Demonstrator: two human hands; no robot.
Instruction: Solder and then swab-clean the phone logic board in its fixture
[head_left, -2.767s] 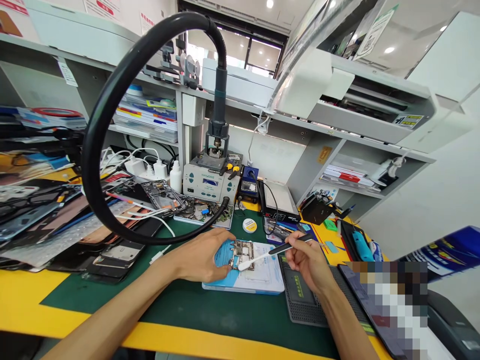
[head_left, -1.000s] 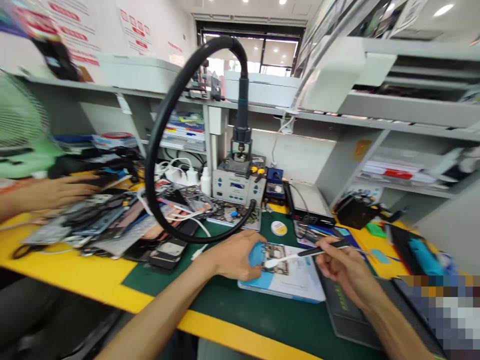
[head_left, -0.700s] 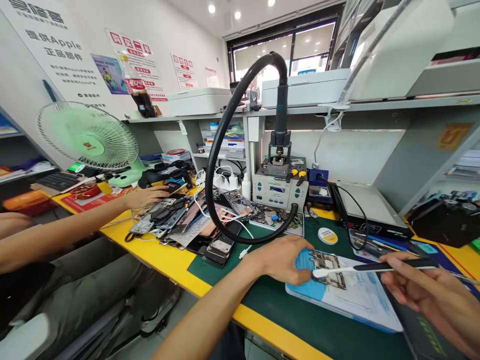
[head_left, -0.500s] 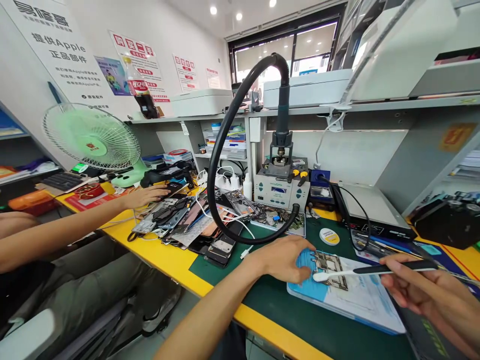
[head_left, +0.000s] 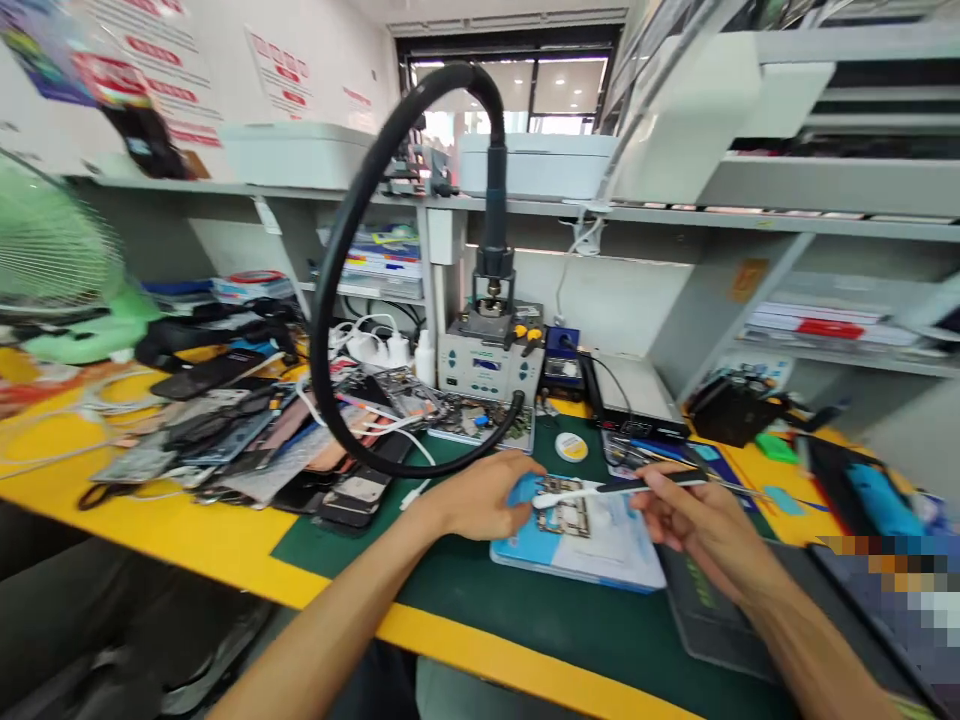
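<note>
A phone circuit board (head_left: 574,517) with metal-edged sections lies on a blue-and-white pad (head_left: 622,560) on the green mat. At its left edge is my left hand (head_left: 484,497), curled with finger and thumb closed against the board. My right hand (head_left: 694,515) pinches the dark handle of a small brush (head_left: 592,492) from the right. The brush is tilted nearly flat, and its white head rests over the upper left part of the board.
Left of the mat (head_left: 442,585) lies a heap of phone parts (head_left: 247,430). A hot-air station (head_left: 484,365) with a looping black hose (head_left: 322,330) stands behind. Nearby are a round tin (head_left: 571,447), a flat grey device (head_left: 637,395) and a dark pad (head_left: 712,610).
My view has swung right, so the scene sits further left and the other person's arm is out of sight. Both hands keep their places at the board and brush.
</note>
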